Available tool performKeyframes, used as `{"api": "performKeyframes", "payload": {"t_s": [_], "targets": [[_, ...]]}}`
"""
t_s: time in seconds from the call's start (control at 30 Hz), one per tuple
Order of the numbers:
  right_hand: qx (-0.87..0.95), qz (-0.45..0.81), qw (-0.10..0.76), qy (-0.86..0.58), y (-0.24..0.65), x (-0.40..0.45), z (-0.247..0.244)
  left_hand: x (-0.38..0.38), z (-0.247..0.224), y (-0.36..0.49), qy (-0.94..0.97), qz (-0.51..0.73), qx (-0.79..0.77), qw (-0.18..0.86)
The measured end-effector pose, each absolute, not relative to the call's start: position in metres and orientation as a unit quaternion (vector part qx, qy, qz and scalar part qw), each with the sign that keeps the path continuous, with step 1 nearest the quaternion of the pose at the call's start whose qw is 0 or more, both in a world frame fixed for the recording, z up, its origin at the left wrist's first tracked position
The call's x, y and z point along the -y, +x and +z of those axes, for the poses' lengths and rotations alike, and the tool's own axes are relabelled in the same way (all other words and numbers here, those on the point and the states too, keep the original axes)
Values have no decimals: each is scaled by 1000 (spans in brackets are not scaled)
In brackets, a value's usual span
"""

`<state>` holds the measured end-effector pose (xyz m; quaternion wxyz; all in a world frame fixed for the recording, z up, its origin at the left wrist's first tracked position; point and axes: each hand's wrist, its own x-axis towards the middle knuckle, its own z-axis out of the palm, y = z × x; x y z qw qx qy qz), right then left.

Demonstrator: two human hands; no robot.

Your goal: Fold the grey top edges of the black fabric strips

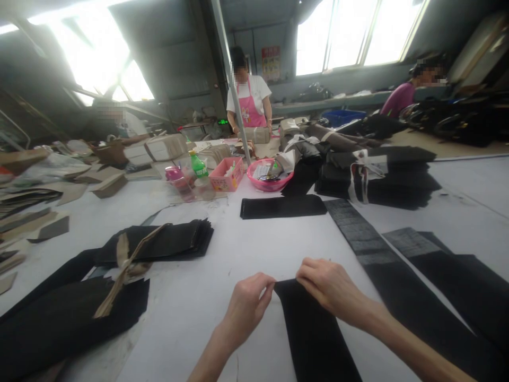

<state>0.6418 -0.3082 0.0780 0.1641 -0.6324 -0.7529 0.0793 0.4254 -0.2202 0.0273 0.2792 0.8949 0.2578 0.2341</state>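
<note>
A long black strip of material runs from the near edge of the view up to my two hands. My left hand pinches its far left corner between thumb and fingers. On the far right corner, my right hand is closed with the fingertips on the edge. Beyond my hands lies a neat black stack of pieces. To the right, long black strips with greyish far ends lie slanted on the white table.
At left lie black bundles tied with a beige cloth strip. Farther back stand a pink basket, a pink box, a green bottle and a tied black stack. A metal pole rises mid-table. Several people work beyond.
</note>
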Motion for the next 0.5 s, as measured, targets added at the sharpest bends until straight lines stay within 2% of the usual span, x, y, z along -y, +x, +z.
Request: {"api": "performKeyframes", "payload": {"t_s": [0.13, 0.23, 0.37, 0.5], "targets": [[727, 50, 166, -665, 657, 312, 76, 200, 16, 402, 880, 256, -327, 230], [731, 46, 149, -664, 658, 311, 75, 194, 20, 396, 865, 250, -365, 238], [761, 40, 121, -636, 637, 303, 76, 209, 42, 427, 899, 234, -297, 222], [773, 49, 112, -623, 628, 300, 79, 221, 53, 456, 933, 158, -248, 207]]}}
